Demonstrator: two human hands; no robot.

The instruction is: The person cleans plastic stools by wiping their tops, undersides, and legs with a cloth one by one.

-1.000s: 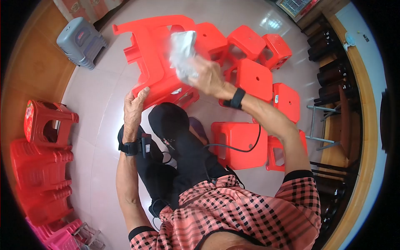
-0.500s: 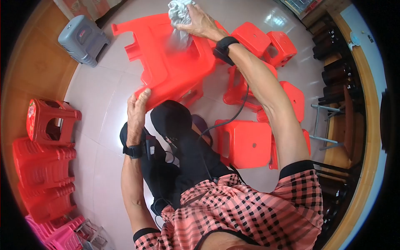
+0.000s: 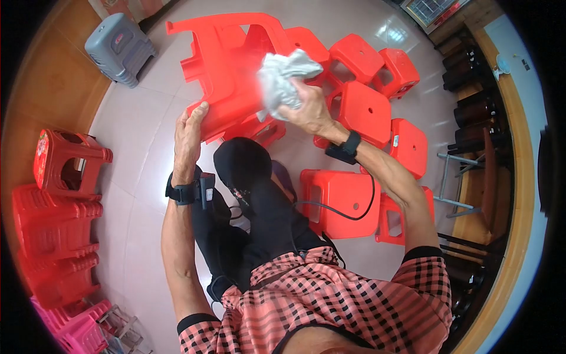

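Observation:
A red plastic chair [image 3: 227, 76] is held up tilted in front of my knees. My left hand [image 3: 190, 134] grips its near left corner, with the thumb on top of the edge. A crumpled grey-white cloth [image 3: 283, 82] is bunched in my right hand [image 3: 309, 111], against the right side of the chair. The cloth's left edge is blurred, and it hides part of the chair. Each wrist has a black band.
Several red stools [image 3: 361, 112] stand on the floor to the right. A grey stool [image 3: 119, 48] is at the upper left. Stacked red stools [image 3: 56, 224] and pink ones [image 3: 82, 330] line the left wall. A folding metal frame [image 3: 457, 183] and dark furniture [image 3: 474, 112] are at the right.
My right hand and the cloth moved up to the chair's far side, then back down toward me and to the right. My left hand stays on the corner, and the chair has shifted slightly.

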